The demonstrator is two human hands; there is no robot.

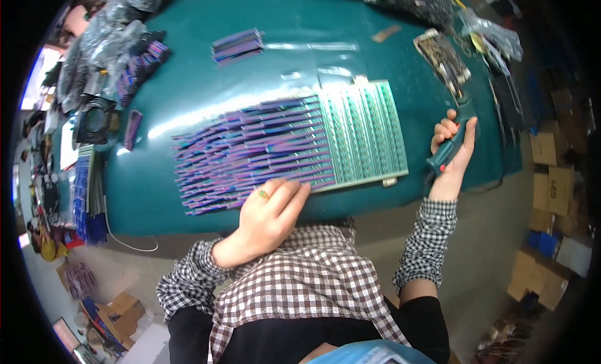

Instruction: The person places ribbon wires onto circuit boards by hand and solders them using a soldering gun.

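Observation:
A pale green panel of circuit boards (pixel 366 132) lies on the green table top. Many bundles of purple and blue wires (pixel 250 148) run from its left part, fanned out side by side to the left. My left hand (pixel 272 214), with a ring on one finger, rests at the near edge of the wires beside the panel; its fingers are stretched out and its thumb is hidden. To the right of the panel, my right hand (pixel 456 142) is closed around a green-handled soldering iron (pixel 447 153). The iron's tip points away from me, at a stained tray (pixel 442 58).
A loose wire bundle (pixel 238 46) lies on the far part of the table, and a smaller bundle (pixel 132 130) at the left. Clear plastic bags (pixel 103 45) and a black fan-like device (pixel 95 121) crowd the left edge. Cardboard boxes (pixel 554 189) stand at the right.

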